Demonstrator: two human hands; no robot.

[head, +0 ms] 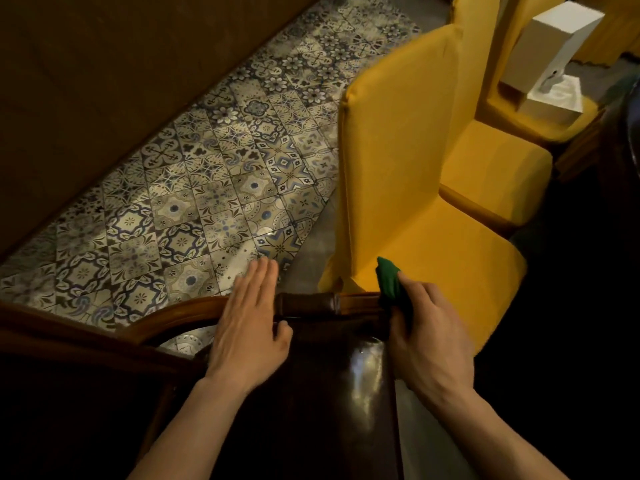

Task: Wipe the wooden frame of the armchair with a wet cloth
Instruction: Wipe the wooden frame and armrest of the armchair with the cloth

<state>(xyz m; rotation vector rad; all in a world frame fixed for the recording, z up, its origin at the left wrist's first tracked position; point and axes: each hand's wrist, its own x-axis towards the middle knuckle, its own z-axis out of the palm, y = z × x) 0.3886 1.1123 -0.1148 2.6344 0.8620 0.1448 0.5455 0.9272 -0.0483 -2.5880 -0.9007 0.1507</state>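
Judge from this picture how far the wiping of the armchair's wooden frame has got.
Done: nothing provable; no wet streak shows. In hand: the right hand presses the green cloth on the wooden top rail, while the left hand lies flat, steadying it. Left: seemingly the curved arm and lower frame.

Dining or banquet-type room, prob. a restaurant or hall. Evidence: row of identical chairs w/ yellow fabric covers (401, 174) set side by side; patterned floor tiles (207, 188); dark polished wooden armchair frame (311, 303); white box (550, 46) on one seat.
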